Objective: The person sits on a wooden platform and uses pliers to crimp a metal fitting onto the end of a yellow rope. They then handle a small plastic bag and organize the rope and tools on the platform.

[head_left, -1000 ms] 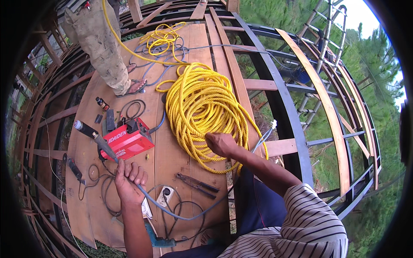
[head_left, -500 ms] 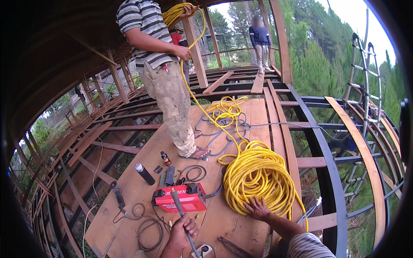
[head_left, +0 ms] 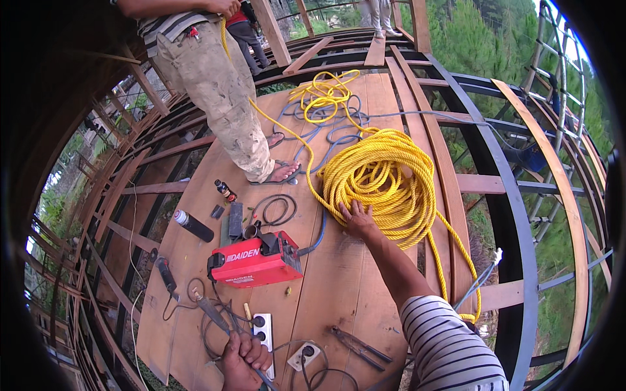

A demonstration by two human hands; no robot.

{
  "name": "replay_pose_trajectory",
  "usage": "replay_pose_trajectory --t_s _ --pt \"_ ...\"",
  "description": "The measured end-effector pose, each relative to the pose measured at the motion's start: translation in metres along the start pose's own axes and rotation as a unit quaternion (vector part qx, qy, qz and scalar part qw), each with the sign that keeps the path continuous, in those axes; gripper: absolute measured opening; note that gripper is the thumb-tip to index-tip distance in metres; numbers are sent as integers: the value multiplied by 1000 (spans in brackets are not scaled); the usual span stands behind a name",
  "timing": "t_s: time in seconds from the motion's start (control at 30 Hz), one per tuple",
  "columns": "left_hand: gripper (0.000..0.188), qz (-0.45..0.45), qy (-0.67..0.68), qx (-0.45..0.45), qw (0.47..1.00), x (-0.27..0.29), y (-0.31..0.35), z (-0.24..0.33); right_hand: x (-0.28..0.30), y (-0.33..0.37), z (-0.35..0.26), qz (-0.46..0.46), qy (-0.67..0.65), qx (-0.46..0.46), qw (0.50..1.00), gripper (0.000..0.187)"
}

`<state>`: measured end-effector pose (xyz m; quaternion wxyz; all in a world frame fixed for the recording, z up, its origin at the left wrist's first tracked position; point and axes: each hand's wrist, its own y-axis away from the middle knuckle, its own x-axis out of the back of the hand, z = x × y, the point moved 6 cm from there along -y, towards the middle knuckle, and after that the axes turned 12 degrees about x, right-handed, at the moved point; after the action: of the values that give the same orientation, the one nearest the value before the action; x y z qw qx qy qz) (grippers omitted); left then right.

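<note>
My right hand lies flat with fingers spread on the near edge of a big coil of yellow rope on a plywood deck. A strand of that rope rises to the hands of a person in tan trousers standing at the back left. My left hand is at the bottom edge, closed around a dark cable that runs toward a red welding machine. A white power strip lies just right of that hand.
Dark long-handled pliers, a black can, a small bottle and grey-blue cable loops lie on the deck. A black steel beam and open timber framing ring the platform, with drops between. A ladder stands right.
The view has swung up and back down. My right hand stays on the rope coil and my left stays closed on the cable. The standing person has lifted rope higher.
</note>
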<state>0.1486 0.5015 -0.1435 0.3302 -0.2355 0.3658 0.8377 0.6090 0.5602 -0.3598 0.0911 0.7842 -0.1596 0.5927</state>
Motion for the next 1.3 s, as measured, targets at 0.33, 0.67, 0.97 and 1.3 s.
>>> replay_pose_trajectory --t_s 0.33,0.67,0.97,1.3 --pt "27 -11 -212 -17 977 17 -148 -63 60 144 -249 4 -823 41 567 59" --pt "67 175 -709 -265 629 1 -212 37 13 39 -100 188 -465 133 855 29" --pt "99 165 -800 -177 548 54 -348 -8 -109 -33 -31 119 -349 150 917 24" --pt "108 120 -795 -166 572 54 -382 -22 -123 -53 -9 165 -277 198 926 18"
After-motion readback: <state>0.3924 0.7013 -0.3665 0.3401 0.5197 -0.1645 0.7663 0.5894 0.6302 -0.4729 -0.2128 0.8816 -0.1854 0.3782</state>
